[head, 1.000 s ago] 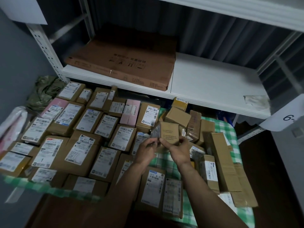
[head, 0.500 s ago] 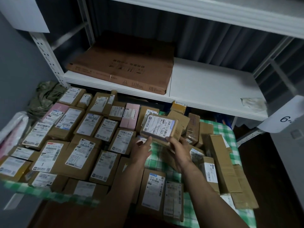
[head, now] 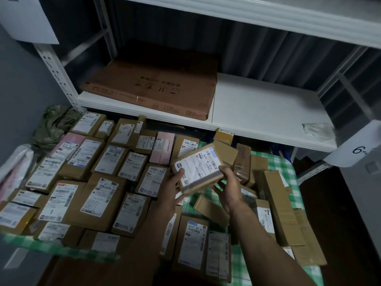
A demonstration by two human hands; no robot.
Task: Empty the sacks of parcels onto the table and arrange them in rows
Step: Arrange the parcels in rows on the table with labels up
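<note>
I hold a small cardboard parcel (head: 199,167) above the table, its white label facing up and tilted. My left hand (head: 172,187) grips its near left edge and my right hand (head: 227,185) grips its near right corner. Below lies a table with a green checked cloth (head: 277,164). Rows of labelled brown parcels (head: 99,195) cover its left and middle. A loose heap of unsorted parcels (head: 274,199) lies on the right side, several with plain sides up.
A white metal shelf (head: 263,112) runs just above the table's far edge, carrying a large flat brown carton (head: 156,83). A crumpled green sack (head: 53,126) lies at the far left. A plastic bag (head: 14,168) hangs at the left edge. A paper sign marked 6 (head: 359,145) hangs at the right.
I turned the parcel over from its plain side to its label side and lifted it a little, tilting it between both hands.
</note>
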